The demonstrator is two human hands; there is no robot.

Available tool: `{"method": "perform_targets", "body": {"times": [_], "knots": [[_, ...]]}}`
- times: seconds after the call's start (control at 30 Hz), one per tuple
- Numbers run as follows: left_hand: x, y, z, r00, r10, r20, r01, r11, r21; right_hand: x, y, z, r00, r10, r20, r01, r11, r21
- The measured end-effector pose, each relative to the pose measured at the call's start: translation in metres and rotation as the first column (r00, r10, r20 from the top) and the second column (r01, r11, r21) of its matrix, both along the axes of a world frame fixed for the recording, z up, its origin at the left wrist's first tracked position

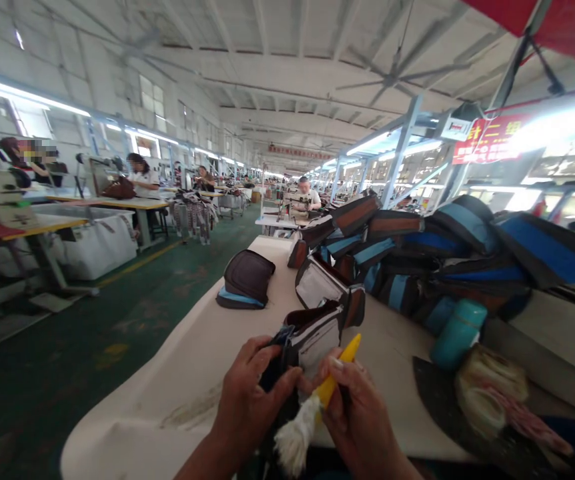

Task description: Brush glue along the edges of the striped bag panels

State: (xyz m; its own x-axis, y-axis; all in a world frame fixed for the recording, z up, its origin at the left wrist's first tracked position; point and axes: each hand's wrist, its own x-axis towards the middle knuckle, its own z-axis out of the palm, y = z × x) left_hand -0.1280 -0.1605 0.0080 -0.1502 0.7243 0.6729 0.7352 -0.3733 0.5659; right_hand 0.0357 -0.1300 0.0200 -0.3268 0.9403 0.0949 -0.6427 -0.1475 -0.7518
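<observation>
A small dark pouch with a light grey panel (317, 339) lies on the cream table (187, 373), directly in front of me. The fingers and thumb of my left hand (252, 393) grip its left side. In my right hand (357, 407) is a brush with a yellow handle (351, 348), held at a slant. Its white bristles (295, 437) point down toward me, between my two wrists. Fingers of my right hand also rest near the pouch's lower right part. Just behind it sits another pouch with a grey panel (317, 283).
A black and blue pouch (247, 277) sits at the table's left edge. Many pouches (417, 243) are piled at the back right. A teal bottle (460, 333) and a pinkish cloth (527, 417) lie at the right. People work at sewing machines beyond a green floor (142, 313).
</observation>
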Motion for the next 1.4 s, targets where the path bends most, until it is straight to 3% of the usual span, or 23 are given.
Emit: {"method": "perform_targets", "body": {"times": [0.1,0.2,0.37,0.43,0.5,0.57,0.63,0.73,0.87,0.97,1.07,1.17,1.27,1.4], "knots": [[-0.001,0.003,0.004,0.996,-0.055,0.065,0.060,0.996,-0.071,0.006,0.007,0.002,0.996,-0.070,0.047,0.068,0.997,0.027],[-0.002,0.004,0.010,0.988,-0.116,0.101,0.127,0.986,-0.108,0.019,0.018,0.018,0.980,-0.181,0.082,0.172,0.979,0.107],[0.004,0.005,0.016,0.971,-0.167,0.170,0.194,0.969,-0.153,0.015,0.033,0.044,0.910,-0.392,0.136,0.336,0.889,0.313],[0.006,0.006,0.018,0.958,-0.189,0.217,0.226,0.961,-0.157,0.007,0.039,0.045,0.858,-0.462,0.224,0.299,0.805,0.512],[0.007,0.006,0.020,0.944,-0.201,0.261,0.246,0.957,-0.153,0.001,0.045,0.041,0.784,-0.556,0.277,0.214,0.660,0.720],[0.006,0.005,0.022,0.937,-0.201,0.285,0.252,0.956,-0.153,0.001,0.050,0.037,0.712,-0.647,0.272,0.151,0.520,0.841],[0.005,0.004,0.023,0.936,-0.195,0.293,0.249,0.955,-0.163,0.004,0.050,0.036,0.677,-0.695,0.243,0.162,0.462,0.872],[0.003,0.005,0.021,0.932,-0.187,0.311,0.250,0.952,-0.176,0.009,0.046,0.038,0.700,-0.684,0.206,0.148,0.422,0.895],[0.001,0.009,0.017,0.925,-0.197,0.326,0.267,0.946,-0.183,0.010,0.040,0.043,0.703,-0.689,0.176,-0.054,0.194,0.979],[0.001,0.009,0.016,0.927,-0.193,0.321,0.254,0.954,-0.159,0.010,0.035,0.043,0.673,-0.728,0.133,-0.067,0.119,0.991],[-0.001,0.007,0.013,0.937,-0.188,0.295,0.237,0.961,-0.141,0.006,0.029,0.034,0.661,-0.732,0.166,-0.235,0.008,0.972],[-0.009,0.006,0.001,0.966,-0.100,0.237,0.140,0.977,-0.160,0.000,0.024,0.019,0.580,-0.803,0.134,-0.355,-0.102,0.929],[-0.023,0.003,-0.023,0.988,0.048,0.149,-0.026,0.989,-0.145,0.000,0.016,0.010,0.534,-0.846,-0.001,-0.196,-0.125,0.973],[-0.039,-0.013,-0.067,0.958,0.267,0.108,-0.260,0.963,-0.076,0.019,0.002,0.013,0.550,-0.832,-0.072,-0.010,-0.093,0.996]]}}
